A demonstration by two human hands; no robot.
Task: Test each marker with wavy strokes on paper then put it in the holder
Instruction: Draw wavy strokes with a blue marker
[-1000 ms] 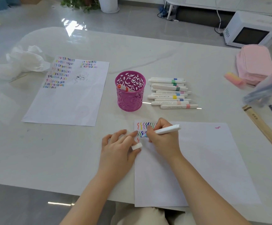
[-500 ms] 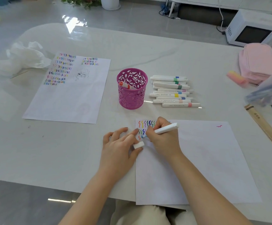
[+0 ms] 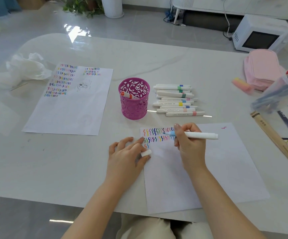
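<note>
My right hand [image 3: 189, 145] grips a white marker [image 3: 200, 135] with a light-blue tip. The tip hovers at the rows of coloured wavy strokes in the top left corner of the near sheet of paper [image 3: 208, 169]. My left hand [image 3: 126, 156] rests on the table at the sheet's left edge and pinches the marker's white cap [image 3: 146, 152]. The magenta cut-out holder [image 3: 134, 99] stands beyond the sheet with one orange-ended marker inside. Several white markers [image 3: 176, 100] lie in a row just right of the holder.
A second sheet [image 3: 71, 107] covered with strokes lies at the left, crumpled white plastic [image 3: 26, 69] beyond it. At the right are a pink pouch [image 3: 262, 68], a pink eraser [image 3: 242, 85], a clear box of pens [image 3: 281, 94] and a wooden ruler [image 3: 274, 140].
My right hand has moved right and lifted the marker off the lower strokes; its blue tip now shows beside the top rows. The left hand stays put with the cap.
</note>
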